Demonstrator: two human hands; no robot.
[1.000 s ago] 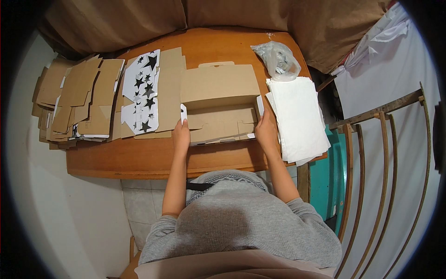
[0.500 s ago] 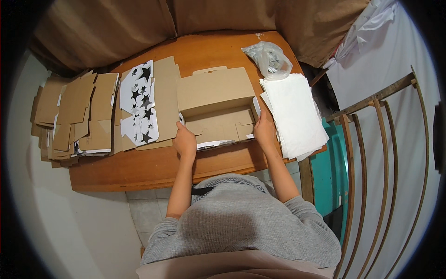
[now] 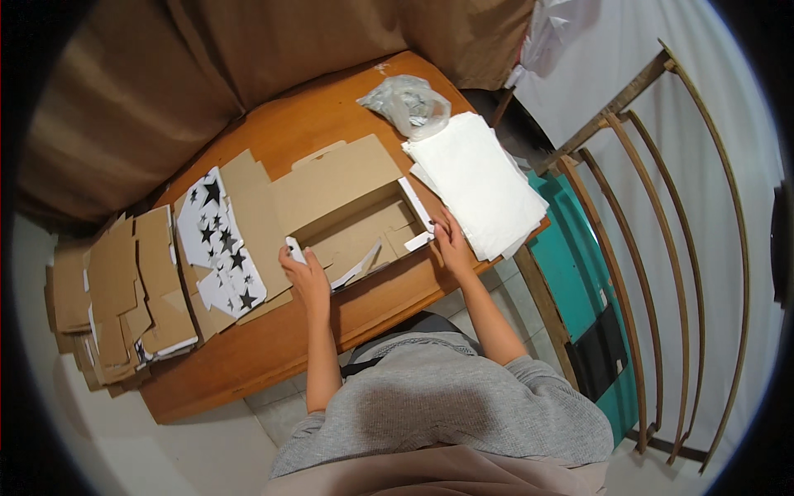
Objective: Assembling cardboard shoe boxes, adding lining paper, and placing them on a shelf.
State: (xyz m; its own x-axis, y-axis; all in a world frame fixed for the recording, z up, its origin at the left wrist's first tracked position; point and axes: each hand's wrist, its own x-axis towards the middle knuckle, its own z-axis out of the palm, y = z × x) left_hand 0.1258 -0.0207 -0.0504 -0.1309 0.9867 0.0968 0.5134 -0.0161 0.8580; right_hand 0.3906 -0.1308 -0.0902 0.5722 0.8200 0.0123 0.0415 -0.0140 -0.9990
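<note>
A brown cardboard box (image 3: 337,187) lies part folded on the wooden table before me, its lid panel raised at the back. Its white outer face shows on the side flaps and along the front edge. My left hand (image 3: 309,281) grips the near left corner, thumb and fingers around the white side flap. At the near right corner my right hand (image 3: 452,248) holds the side wall's end, beside a small white flap (image 3: 419,240) that sticks out. A front strip (image 3: 359,266) leans at a slant between the hands. The right fingertips are partly hidden.
To the left lie star-printed flat cardboard (image 3: 222,240) and stacks of brown cardboard pieces (image 3: 116,281). White paper sheets (image 3: 471,182) and a clear plastic bag (image 3: 409,106) are on the right of the wooden table (image 3: 190,380). A wooden rack (image 3: 662,273) stands further right.
The view has turned, so the table and everything on it look tilted. The box's front strip now slants and its right front flap stands away. Both hands stay at the near corners.
</note>
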